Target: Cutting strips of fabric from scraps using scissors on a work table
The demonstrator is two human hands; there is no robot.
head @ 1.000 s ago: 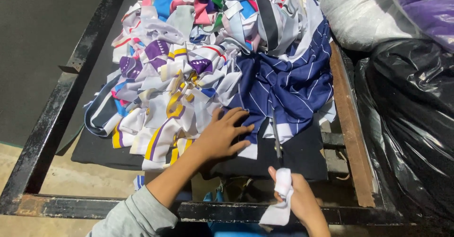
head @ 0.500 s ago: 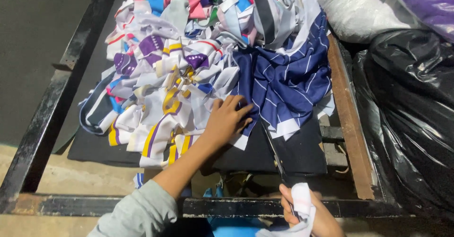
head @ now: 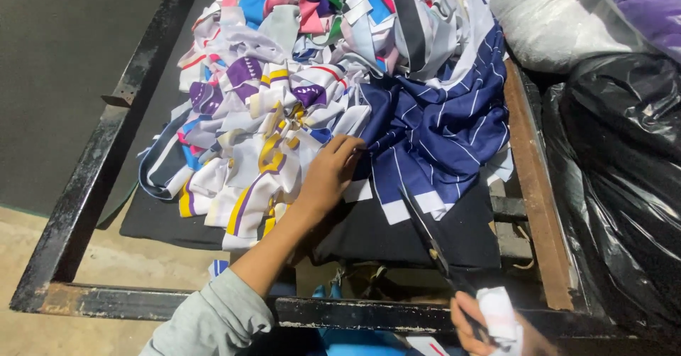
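- Head view: the left hand (head: pixel 328 175) lies flat, fingers spread, on a heap of fabric offcuts (head: pixel 284 114) — white, purple and yellow strips, pink and blue pieces behind.
- Beside it, touching the heap, lies navy striped cloth (head: pixel 440 129).
- The right hand (head: pixel 489 324), at the bottom edge, is clamped on a white fabric scrap (head: pixel 500 313) and the handles of dark scissors (head: pixel 425 232), blades pointing toward the navy cloth.
- The heap rests on a black sheet (head: pixel 163 217) over a worn metal-framed worktop (head: pixel 92 185).
- Black (head: pixel 624 178) and white (head: pixel 560 15) plastic bags stand right; grey floor left.
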